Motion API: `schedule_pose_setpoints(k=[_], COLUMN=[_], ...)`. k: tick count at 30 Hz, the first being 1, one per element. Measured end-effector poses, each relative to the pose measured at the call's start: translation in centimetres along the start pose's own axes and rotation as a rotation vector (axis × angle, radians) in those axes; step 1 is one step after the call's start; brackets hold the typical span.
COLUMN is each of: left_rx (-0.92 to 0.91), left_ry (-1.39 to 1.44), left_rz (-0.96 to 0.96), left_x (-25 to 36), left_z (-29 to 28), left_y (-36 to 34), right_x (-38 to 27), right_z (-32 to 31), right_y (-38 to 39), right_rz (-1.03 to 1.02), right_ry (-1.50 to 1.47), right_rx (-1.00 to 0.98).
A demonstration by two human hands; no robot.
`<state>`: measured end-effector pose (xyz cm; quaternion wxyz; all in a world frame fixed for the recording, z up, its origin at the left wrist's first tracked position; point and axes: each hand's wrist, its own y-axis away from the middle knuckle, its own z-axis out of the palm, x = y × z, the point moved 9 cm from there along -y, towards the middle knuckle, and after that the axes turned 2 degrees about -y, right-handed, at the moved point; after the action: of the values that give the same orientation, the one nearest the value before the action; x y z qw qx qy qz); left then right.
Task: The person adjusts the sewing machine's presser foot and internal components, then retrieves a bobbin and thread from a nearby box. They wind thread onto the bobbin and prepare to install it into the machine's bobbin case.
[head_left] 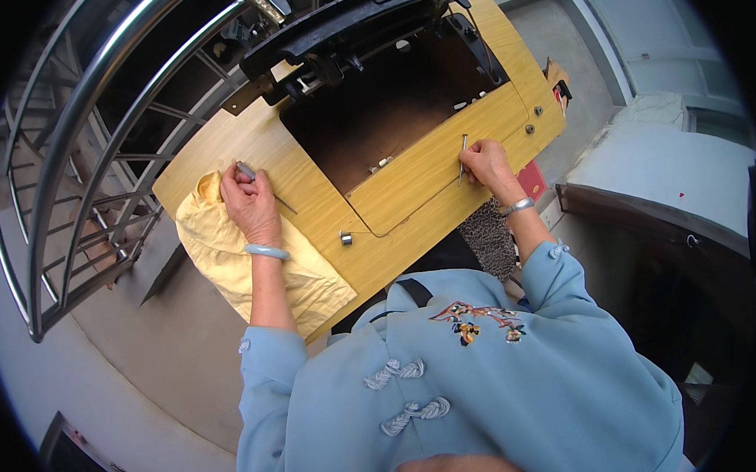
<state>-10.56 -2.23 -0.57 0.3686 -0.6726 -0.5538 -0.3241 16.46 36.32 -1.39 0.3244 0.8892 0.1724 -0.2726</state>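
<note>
Hidden: machine head (360, 22) tipped back at the far edge, its parts too dark to make out.
Table (442, 161): smooth yellow wood grain, open brown well in the middle.
Left hand (250, 204): fingers curled around a thin metal tool (247, 170), resting on the crumpled yellow cloth (227, 259), near left.
Right hand (486, 165): fingertips pinching a slim metal rod (463, 158) upright on the flap, right.

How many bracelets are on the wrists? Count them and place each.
2: a pale jade bangle on the left wrist, a silver bracelet on the right wrist. Sleeves could hide more.
</note>
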Motion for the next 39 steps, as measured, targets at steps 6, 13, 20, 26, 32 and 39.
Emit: schedule_pose_setpoints(k=[6,13,20,26,32,39], left_rx=[0.040,0.084,0.106,0.098,0.037,-0.010], left_ry=[-0.041,-0.127,-0.147,-0.103,-0.005,0.011], left_rz=[0.035,0.044,0.071,0.049,0.056,0.038], left_x=[0.3,0.6,1.6,1.4,1.1,1.0], left_z=[0.0,-0.2,-0.5,-0.2,0.3,0.9], left_y=[0.1,0.4,0.7,0.5,0.1,0.2], right_x=[-0.8,-1.7,-3.6,-4.3,-3.4,-3.8], right_z=[0.1,0.8,2.6,2.9,3.2,3.5], right_y=[0.1,0.6,2.3,3.4,3.7,4.3], right_rz=[-0.005,-0.163,-0.344,-0.355,-0.385,-0.437], right_ry=[0.065,0.264,0.462,0.485,0.534,0.544], right_rx=[-0.026,-0.101,-0.226,-0.178,-0.047,-0.028])
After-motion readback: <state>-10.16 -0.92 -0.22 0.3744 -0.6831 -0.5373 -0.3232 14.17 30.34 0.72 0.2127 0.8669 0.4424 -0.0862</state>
